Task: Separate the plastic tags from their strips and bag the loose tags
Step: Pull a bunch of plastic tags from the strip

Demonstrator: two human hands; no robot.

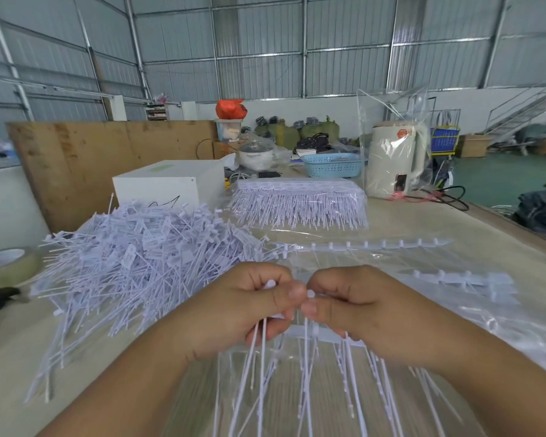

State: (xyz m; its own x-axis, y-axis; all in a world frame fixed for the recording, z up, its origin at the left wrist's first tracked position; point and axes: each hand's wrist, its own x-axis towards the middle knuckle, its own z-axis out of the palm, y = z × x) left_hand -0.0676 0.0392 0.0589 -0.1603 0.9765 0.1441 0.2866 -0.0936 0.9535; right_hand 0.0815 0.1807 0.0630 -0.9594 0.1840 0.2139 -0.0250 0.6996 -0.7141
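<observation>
We held a strip of tags near us over the table, between both hands. Our left hand had its fingers curled round a few loose tag stems, thumb pinching a tag head; our right hand pinched the strip's next tag. A heap of loose tags lay to the left, unbagged. Farther off, a clear bag held full strips. Beyond it a blue basket held contents we could not make out, and another clear bag covered a white kettle.
</observation>
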